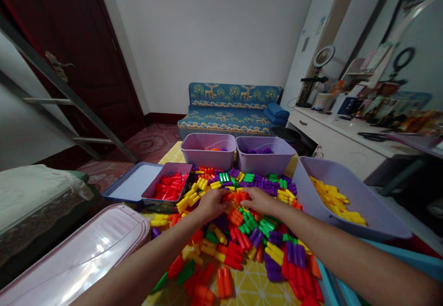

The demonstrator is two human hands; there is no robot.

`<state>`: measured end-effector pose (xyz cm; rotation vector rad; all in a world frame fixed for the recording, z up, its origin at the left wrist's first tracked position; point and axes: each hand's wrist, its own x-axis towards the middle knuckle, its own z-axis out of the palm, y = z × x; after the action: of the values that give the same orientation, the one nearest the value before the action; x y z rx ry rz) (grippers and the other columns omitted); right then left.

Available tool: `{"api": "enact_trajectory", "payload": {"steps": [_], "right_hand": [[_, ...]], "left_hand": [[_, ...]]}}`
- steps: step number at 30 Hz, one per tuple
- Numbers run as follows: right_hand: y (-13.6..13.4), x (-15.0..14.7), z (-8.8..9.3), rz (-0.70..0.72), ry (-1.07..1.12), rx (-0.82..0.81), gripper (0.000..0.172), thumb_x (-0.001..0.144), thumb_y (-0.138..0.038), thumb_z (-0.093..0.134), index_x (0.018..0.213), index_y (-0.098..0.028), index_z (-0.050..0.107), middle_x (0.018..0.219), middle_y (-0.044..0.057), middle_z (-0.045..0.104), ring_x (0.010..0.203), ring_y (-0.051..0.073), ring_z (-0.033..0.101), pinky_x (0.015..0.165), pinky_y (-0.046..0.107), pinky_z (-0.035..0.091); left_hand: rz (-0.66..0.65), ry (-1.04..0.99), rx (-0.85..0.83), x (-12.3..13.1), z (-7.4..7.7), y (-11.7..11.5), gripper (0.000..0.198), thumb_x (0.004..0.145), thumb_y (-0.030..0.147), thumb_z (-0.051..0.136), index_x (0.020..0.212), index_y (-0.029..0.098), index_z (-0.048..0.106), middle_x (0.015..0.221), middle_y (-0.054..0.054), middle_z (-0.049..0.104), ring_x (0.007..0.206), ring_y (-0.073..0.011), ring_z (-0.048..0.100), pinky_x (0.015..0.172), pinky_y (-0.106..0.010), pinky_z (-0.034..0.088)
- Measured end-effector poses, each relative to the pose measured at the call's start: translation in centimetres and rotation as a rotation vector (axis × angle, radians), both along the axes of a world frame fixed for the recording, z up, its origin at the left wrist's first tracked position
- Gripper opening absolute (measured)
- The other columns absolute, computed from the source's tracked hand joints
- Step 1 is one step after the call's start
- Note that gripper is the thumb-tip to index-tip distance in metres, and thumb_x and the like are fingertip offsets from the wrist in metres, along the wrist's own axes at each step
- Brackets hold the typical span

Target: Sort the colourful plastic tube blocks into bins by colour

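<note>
A big heap of plastic building pieces point(242, 237) in red, orange, yellow, green and purple covers a yellow patterned table point(252, 290). Both my arms reach into its middle. My left hand point(209, 204) is curled with fingers closed over orange and red pieces. My right hand point(258, 200) meets it from the right, fingers bent down onto orange pieces point(238, 197). What each hand actually holds is hidden under the fingers.
Purple bins ring the heap: one with red pieces point(169, 187), one with a few orange point(207, 150), one with purple point(265, 153), a tilted one with yellow point(346, 202). A flat lid point(129, 183) and pink lid point(79, 255) lie left. Sofa point(230, 107) behind, dresser point(346, 135) right.
</note>
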<state>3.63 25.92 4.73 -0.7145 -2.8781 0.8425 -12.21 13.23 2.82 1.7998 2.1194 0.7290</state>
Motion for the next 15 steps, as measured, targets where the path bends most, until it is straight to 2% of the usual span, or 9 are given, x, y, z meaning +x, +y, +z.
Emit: {"api": "enact_trajectory", "payload": {"steps": [2,6,9,12,15], "right_hand": [[0.0,0.0,0.0,-0.008,-0.001,0.006,0.010,0.074,-0.019,0.059,0.082,-0.014,0.060,0.068,-0.002,0.059,0.060,0.011,0.050,0.056,0.021,0.030],[-0.3,0.1,0.0,-0.039,-0.001,0.072,0.022,0.075,-0.024,0.059,0.094,-0.014,0.063,0.080,0.003,0.066,0.072,0.016,0.058,0.062,0.024,0.036],[-0.6,0.3,0.2,-0.005,-0.019,0.204,0.025,0.075,-0.026,0.060,0.098,-0.019,0.065,0.096,0.007,0.069,0.090,0.021,0.062,0.073,0.027,0.040],[-0.9,0.4,0.6,0.040,-0.078,0.312,0.022,0.077,-0.025,0.058,0.096,-0.021,0.067,0.102,0.007,0.068,0.099,0.024,0.061,0.079,0.030,0.041],[-1.1,0.3,0.8,0.027,-0.152,0.345,0.024,0.077,-0.018,0.053,0.095,-0.021,0.068,0.102,0.008,0.069,0.100,0.024,0.062,0.080,0.030,0.042]], "left_hand": [[0.015,-0.026,0.013,-0.2,-0.4,0.2,0.035,0.080,0.029,0.053,0.110,0.019,0.066,0.094,-0.004,0.071,0.081,-0.0190,0.062,0.070,-0.027,0.044],[0.030,-0.073,0.009,-0.5,-0.8,0.0,0.035,0.082,0.028,0.049,0.109,0.016,0.067,0.089,-0.004,0.071,0.079,-0.0192,0.062,0.070,-0.027,0.045],[-0.033,0.010,0.017,-0.4,-0.2,-0.4,0.032,0.081,0.024,0.049,0.105,0.017,0.068,0.094,-0.006,0.071,0.086,-0.0204,0.063,0.076,-0.028,0.047],[-0.107,0.197,-0.065,-0.3,2.1,-0.3,0.029,0.079,0.020,0.050,0.102,0.019,0.069,0.098,-0.008,0.070,0.092,-0.0222,0.064,0.080,-0.029,0.047],[-0.055,0.415,-0.185,-1.3,6.1,1.2,0.026,0.080,0.023,0.051,0.099,0.019,0.069,0.097,-0.012,0.069,0.094,-0.0266,0.064,0.082,-0.035,0.047]]}}
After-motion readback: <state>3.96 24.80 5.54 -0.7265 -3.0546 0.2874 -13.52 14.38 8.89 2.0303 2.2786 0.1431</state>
